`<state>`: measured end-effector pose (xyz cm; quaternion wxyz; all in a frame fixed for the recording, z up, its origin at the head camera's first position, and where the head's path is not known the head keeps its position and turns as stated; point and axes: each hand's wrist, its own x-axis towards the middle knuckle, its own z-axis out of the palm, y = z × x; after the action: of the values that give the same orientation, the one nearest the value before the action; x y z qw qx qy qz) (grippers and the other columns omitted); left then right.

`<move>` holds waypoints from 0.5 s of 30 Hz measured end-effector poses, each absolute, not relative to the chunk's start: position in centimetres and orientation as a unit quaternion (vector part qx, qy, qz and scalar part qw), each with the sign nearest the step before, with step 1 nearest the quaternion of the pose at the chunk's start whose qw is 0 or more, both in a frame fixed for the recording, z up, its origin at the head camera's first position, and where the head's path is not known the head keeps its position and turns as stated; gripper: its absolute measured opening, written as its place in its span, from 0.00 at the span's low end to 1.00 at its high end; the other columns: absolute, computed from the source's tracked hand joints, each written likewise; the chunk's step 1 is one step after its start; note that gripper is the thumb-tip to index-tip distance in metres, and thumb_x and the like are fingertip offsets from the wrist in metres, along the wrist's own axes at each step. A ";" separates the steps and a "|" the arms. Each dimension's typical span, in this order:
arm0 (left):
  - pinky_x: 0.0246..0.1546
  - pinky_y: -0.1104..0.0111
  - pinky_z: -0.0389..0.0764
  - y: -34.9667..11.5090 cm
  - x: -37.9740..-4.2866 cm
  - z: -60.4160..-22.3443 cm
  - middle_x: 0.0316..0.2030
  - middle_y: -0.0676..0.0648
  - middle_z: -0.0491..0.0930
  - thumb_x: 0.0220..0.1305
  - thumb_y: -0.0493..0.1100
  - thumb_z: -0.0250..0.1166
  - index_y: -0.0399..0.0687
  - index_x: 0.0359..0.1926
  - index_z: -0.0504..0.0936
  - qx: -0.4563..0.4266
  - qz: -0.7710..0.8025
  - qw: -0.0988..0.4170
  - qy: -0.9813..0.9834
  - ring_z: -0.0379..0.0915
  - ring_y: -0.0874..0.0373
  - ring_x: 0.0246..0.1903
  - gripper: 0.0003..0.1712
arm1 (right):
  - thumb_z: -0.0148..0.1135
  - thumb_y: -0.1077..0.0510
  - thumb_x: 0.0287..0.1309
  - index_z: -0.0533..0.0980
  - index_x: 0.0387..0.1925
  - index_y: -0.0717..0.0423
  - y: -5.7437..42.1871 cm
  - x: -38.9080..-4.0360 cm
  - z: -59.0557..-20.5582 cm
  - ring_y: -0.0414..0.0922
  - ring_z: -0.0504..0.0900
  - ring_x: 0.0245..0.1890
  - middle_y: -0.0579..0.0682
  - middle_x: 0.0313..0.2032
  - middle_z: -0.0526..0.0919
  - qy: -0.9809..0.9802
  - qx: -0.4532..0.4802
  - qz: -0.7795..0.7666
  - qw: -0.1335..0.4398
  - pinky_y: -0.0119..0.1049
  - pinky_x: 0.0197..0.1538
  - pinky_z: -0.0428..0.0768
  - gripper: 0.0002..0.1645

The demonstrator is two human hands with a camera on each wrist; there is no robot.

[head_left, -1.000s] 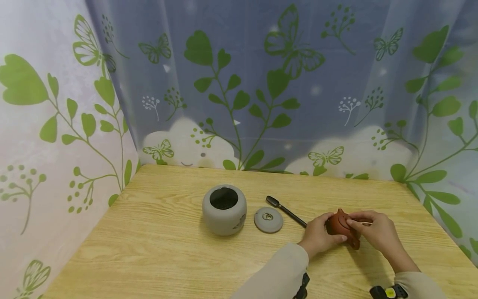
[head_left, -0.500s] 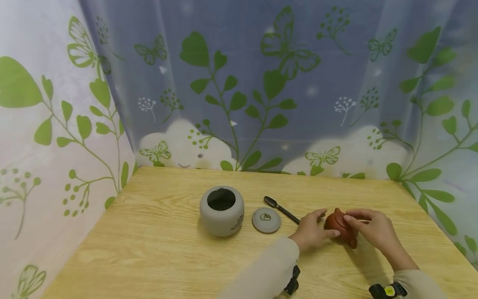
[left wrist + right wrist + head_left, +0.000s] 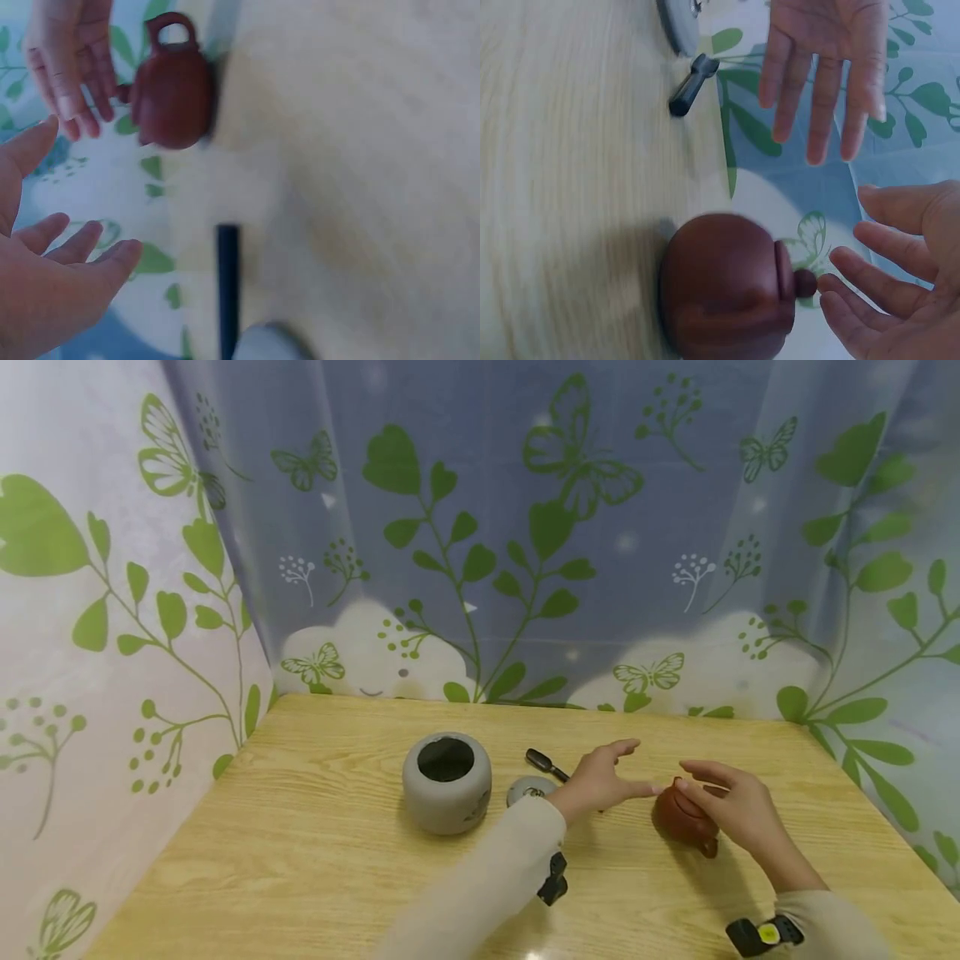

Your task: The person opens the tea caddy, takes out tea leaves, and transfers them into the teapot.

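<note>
A reddish-brown clay teapot stands upright on the table with its lid on. Close over the lid, my right hand hovers with loosely bent fingers; in the right wrist view the fingertips are right beside the lid's round knob, without gripping it. To the teapot's left, my left hand is raised, fingers spread, holding nothing. Under that hand lies a slim dark scoop, its handle partly hidden. My left wrist also covers part of a grey round lid with a metal ring.
Left of the grey lid stands a round grey jar, its mouth uncovered and dark inside. All of it is on a pale wooden table. Behind and at the sides hang curtains with green leaves and butterflies.
My left hand has let go of the teapot and moved left and up, over the scoop and grey lid. My right hand has come off the teapot's side and risen slightly beside the knob.
</note>
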<state>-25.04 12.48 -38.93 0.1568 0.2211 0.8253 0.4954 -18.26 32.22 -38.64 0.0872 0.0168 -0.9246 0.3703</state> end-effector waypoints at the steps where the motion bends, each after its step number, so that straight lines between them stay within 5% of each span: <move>1: 0.58 0.60 0.74 12.1 -25.2 -38.5 0.65 0.57 0.67 0.56 0.55 0.71 0.63 0.70 0.65 0.224 0.492 0.157 0.826 0.63 0.54 0.65 0.42 | 0.58 0.47 0.66 0.72 0.61 0.65 32.0 -18.3 -38.5 0.68 0.77 0.52 0.71 0.57 0.73 -0.924 0.019 0.373 0.086 0.53 0.48 0.81 0.30; 15: 0.64 0.53 0.67 5.8 -27.6 -33.7 0.71 0.51 0.58 0.55 0.57 0.71 0.61 0.73 0.58 0.216 0.473 0.148 0.841 0.54 0.51 0.70 0.48 | 0.60 0.51 0.65 0.70 0.62 0.65 28.6 -19.5 -38.2 0.63 0.72 0.58 0.66 0.59 0.73 -0.912 0.074 0.394 0.090 0.51 0.54 0.78 0.30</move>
<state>-27.57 5.82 -33.75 0.1480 0.2164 0.8411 0.4731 -19.46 28.56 -38.17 0.0898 0.0742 -0.9118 0.3937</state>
